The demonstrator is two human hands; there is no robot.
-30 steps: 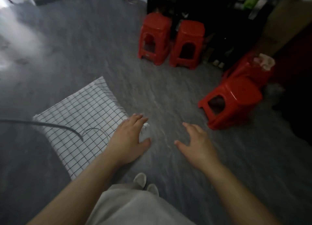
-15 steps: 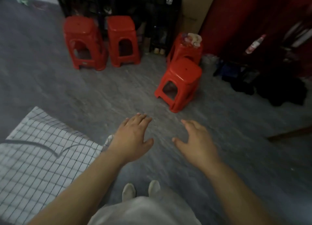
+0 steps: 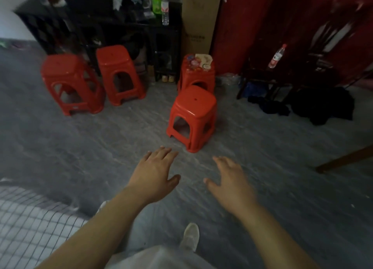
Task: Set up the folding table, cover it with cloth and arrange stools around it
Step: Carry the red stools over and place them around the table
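Where the grey floor (image 3: 101, 143) stretches ahead of the person, four red plastic stools are observed, all upright. The nearest stool (image 3: 193, 111) stands alone just ahead of the hands, its square seat glossy and arched openings cut in its sides. Directly behind it a second stool (image 3: 196, 75) is noted, its seat covered with small items too blurred to be identified. A far-left stool (image 3: 70, 81) and a fourth stool (image 3: 119, 71) are placed side by side near dark shelving.

The checked cloth (image 3: 30, 228), white with thin dark lines, is spread at the lower left. It is cut off by the frame edge, and whatever lies beneath it is hidden.

The left hand (image 3: 154, 176) and right hand (image 3: 230, 182) are held out palms down, apart from the nearest stool, with fingers released and spread and nothing grasped.

A pale shoe (image 3: 189, 236) is partly hidden by the person's clothing. A cardboard box (image 3: 198, 20) is cropped at the top. A plastic bottle (image 3: 277, 56) is set on dark furniture at the right. Dark garments (image 3: 321, 105) on the floor are hard to make out.
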